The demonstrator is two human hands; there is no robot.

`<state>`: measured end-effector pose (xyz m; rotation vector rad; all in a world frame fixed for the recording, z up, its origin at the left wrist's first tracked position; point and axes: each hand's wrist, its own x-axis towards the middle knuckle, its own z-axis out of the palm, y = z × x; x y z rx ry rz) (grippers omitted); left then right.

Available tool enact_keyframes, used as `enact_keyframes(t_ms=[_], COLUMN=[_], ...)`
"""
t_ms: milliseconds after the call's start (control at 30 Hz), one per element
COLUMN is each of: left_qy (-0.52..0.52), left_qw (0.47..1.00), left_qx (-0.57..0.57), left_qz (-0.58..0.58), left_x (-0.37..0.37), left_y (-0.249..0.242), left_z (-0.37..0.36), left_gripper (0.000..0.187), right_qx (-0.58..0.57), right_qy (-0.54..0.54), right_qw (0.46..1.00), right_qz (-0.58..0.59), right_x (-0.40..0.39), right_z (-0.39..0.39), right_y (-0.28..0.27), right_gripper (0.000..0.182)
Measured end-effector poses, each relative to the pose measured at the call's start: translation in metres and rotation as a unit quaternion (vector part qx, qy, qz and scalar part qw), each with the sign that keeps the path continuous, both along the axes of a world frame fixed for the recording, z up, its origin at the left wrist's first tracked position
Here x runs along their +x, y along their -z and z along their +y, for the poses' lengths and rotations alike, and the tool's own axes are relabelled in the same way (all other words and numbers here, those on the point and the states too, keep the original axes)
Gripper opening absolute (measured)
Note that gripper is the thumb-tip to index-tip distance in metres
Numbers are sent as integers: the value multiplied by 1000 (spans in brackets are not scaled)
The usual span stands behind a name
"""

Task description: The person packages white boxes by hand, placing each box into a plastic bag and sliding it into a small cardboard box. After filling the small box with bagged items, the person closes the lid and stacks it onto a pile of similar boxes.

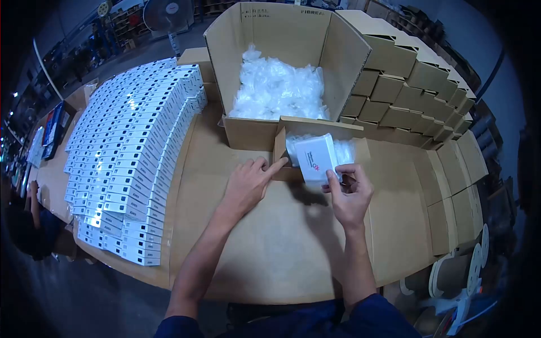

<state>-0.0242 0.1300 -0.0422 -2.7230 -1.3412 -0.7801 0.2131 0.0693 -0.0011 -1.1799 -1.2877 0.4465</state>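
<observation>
My right hand (350, 194) pinches a flat white packet (317, 160) by its lower right corner, between thumb and fingers. Small dark print and a red mark show on its face. It is tilted over the opening of a small cardboard box (280, 147), in which clear plastic bags (344, 151) lie. At the box's near left corner, my left hand (248, 180) reaches out its index finger, apparently touching the cardboard. The other fingers of that hand are partly bent, and nothing shows in its grasp.
A large open carton (228, 67) full of clear plastic bags (279, 87) stands behind. White boxes (127, 163) are stacked at left, brown cartons (397, 90) at back right. Open cartons (451, 191) line the right edge of the cardboard-covered table (265, 248). Another person's hand (34, 190) shows far left.
</observation>
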Motion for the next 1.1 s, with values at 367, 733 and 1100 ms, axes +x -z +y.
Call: enact_keyframes(t_ms=[367,733,1100], left_qy=[-16,10,8], left_qw=[977,986,983], left_qx=[-122,-90,-111], left_qz=[-175,-141,-148], left_x=[-8,-30,-33], left_y=[32,36,18], left_z=[-14,-2,4], left_gripper=[63,63,57], right_qx=[88,-87,-112], right_qy=[64,60,8], right_qw=[978,920,820], right_qz=[-176,-378,-561], right_x=[-57,-80,-67], right_z=[49,73,46], right_y=[10,20,55], right_gripper=[25,24,81])
